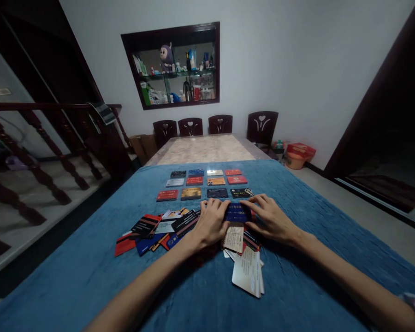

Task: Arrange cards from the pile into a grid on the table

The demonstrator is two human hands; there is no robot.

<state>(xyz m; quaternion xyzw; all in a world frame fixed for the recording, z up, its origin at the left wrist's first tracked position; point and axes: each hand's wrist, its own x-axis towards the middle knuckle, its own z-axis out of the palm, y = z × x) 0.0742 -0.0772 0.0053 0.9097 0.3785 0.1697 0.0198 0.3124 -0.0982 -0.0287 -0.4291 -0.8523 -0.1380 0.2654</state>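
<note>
A dark blue card (238, 212) is held between my left hand (210, 222) and my right hand (269, 217), each pinching one end just above the blue cloth (90, 272). Under and to the left of my hands lies a loose heap of cards (159, 228). White and cream cards (247, 272) spill toward me below my hands. Beyond my hands several cards (204, 183) lie face up in neat rows.
The cloth covers the near part of a long table; its bare marble top (204, 150) shows farther off. Several dark chairs (262, 125) stand at the far end. A wall cabinet (174, 69), a stair railing (48, 152) at left and an orange basin (299, 154) are around.
</note>
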